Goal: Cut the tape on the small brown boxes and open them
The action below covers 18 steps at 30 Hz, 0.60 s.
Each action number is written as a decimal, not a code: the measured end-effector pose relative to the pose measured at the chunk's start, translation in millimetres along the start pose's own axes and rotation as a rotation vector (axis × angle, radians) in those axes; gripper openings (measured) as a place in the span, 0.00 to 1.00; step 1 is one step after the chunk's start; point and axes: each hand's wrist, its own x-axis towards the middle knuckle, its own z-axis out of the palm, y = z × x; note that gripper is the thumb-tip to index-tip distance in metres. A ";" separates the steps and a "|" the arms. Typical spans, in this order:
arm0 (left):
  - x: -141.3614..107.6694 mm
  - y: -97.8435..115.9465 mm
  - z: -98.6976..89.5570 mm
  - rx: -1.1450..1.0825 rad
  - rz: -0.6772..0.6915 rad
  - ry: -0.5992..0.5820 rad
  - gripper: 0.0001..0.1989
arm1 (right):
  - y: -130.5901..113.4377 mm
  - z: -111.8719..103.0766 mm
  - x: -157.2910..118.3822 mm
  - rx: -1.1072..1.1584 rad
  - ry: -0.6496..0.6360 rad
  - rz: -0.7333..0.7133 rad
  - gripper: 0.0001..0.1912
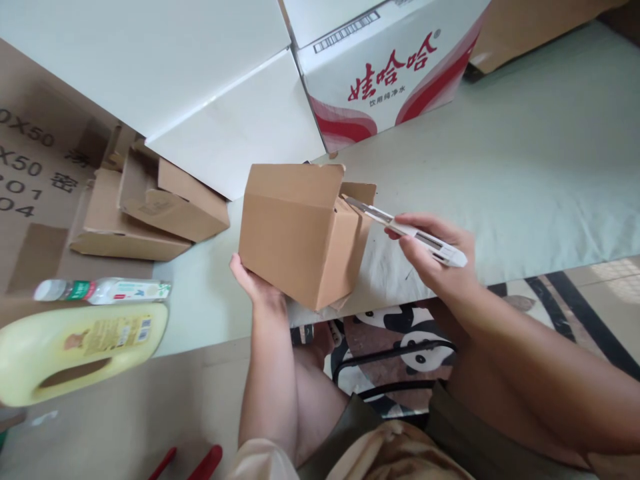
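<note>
Fingers of the right hand (445, 250) are closed around a white knife (413, 233), whose bare blade is pointed between nine and ten o'clock, its tip brought up to the cardboard box (287, 240) beside a raised flap; whether the edge is touched cannot be told. At the box's seven o'clock, its lower corner is gripped by the left hand (263, 290). The box itself is held tilted at the near edge of the cloth-covered table (525, 173), at the centre of the view. Seen from it, more brown boxes (187, 207) are stacked at nine o'clock, with a bottle (105, 291) laid just below them and a yellow jug (30, 353) at eight. White cartons (245, 123) are placed at eleven, and a red-and-white carton (375, 110) between one and two. Panda-printed fabric (370, 333) is seen between four and five, red handles (206, 463) at seven.
</note>
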 end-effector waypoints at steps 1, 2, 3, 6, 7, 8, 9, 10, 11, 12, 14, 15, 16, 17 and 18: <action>-1.8 0.1 0.2 0.012 -0.016 0.001 0.25 | 1.7 0.9 1.3 0.005 -0.032 0.000 0.09; -3.2 0.1 0.2 0.026 -0.037 0.005 0.27 | 4.5 2.0 2.5 0.024 -0.057 0.000 0.08; -4.0 0.2 -0.1 0.039 -0.059 0.013 0.28 | 8.2 3.3 3.5 0.058 -0.075 0.009 0.07; -2.6 0.6 -2.1 0.071 -0.096 0.038 0.28 | 20.8 7.1 6.1 0.268 -0.073 0.162 0.09; -1.3 1.1 -2.6 0.077 -0.095 0.044 0.27 | 24.1 8.0 7.0 0.354 -0.058 0.244 0.13; 0.0 1.9 -2.5 0.081 -0.094 0.049 0.27 | 26.4 8.6 8.1 0.430 -0.039 0.323 0.18; 0.8 3.2 -1.5 0.083 -0.097 0.060 0.26 | 27.7 8.9 9.2 0.490 -0.019 0.388 0.21; 0.7 5.1 0.3 0.082 -0.106 0.079 0.25 | 27.9 8.9 10.4 0.534 0.001 0.433 0.23; -0.5 7.4 3.1 0.080 -0.125 0.106 0.25 | 27.4 8.9 11.4 0.564 0.016 0.457 0.24; -2.8 10.3 6.5 0.079 -0.152 0.136 0.24 | 26.2 8.7 12.3 0.583 0.028 0.468 0.25; -10.4 16.6 13.6 0.081 -0.224 0.175 0.24 | 23.3 8.5 13.4 0.604 0.047 0.482 0.24; -14.9 19.7 16.3 0.078 -0.271 0.178 0.26 | 22.0 8.4 13.6 0.611 0.060 0.482 0.24; -19.2 22.2 17.8 0.069 -0.331 0.166 0.27 | 21.1 8.2 13.7 0.615 0.077 0.476 0.24; -22.9 24.1 18.0 0.053 -0.390 0.146 0.29 | 20.8 7.7 13.7 0.616 0.099 0.465 0.23; -25.5 25.0 16.9 0.036 -0.422 0.124 0.31 | 21.1 6.9 13.7 0.614 0.123 0.450 0.23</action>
